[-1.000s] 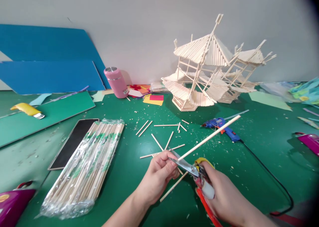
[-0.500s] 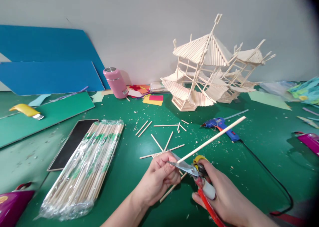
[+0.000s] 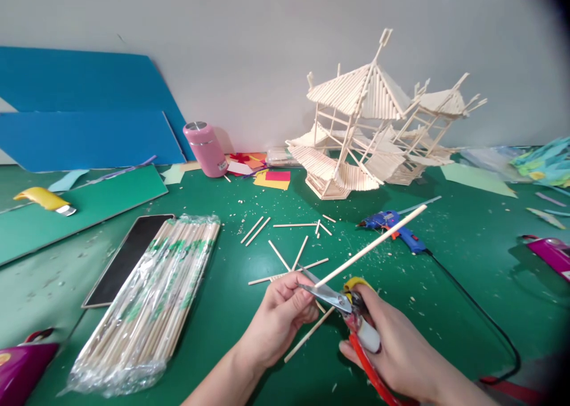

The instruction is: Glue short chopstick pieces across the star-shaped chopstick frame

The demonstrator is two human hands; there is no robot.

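Observation:
My left hand [image 3: 282, 308] pinches the lower end of a pale wooden stick [image 3: 371, 249], which slants up to the right. In my right hand [image 3: 392, 341] is a pair of shears [image 3: 332, 298] with red and yellow on the handles. The blades are parted around the stick, close to my left fingertips. Beneath and behind my left hand, several cut sticks [image 3: 303, 251] lie in a star-like arrangement on the green tabletop [image 3: 240, 352], partly hidden by the hand. Another loose stick [image 3: 307, 338] rests between my hands.
At the back stands a pavilion model [image 3: 342, 127] built of sticks. A blue glue gun [image 3: 392, 222] with a black cord lies on the right. Left are a plastic-wrapped stick bundle [image 3: 151, 305], a dark tablet-like slab [image 3: 129, 260], a yellow cutter [image 3: 42, 199] and a pink flask [image 3: 205, 149].
The stick's far end has swung slightly left, and the view has shifted a little. Both hands keep their grips, with the blades still around the stick.

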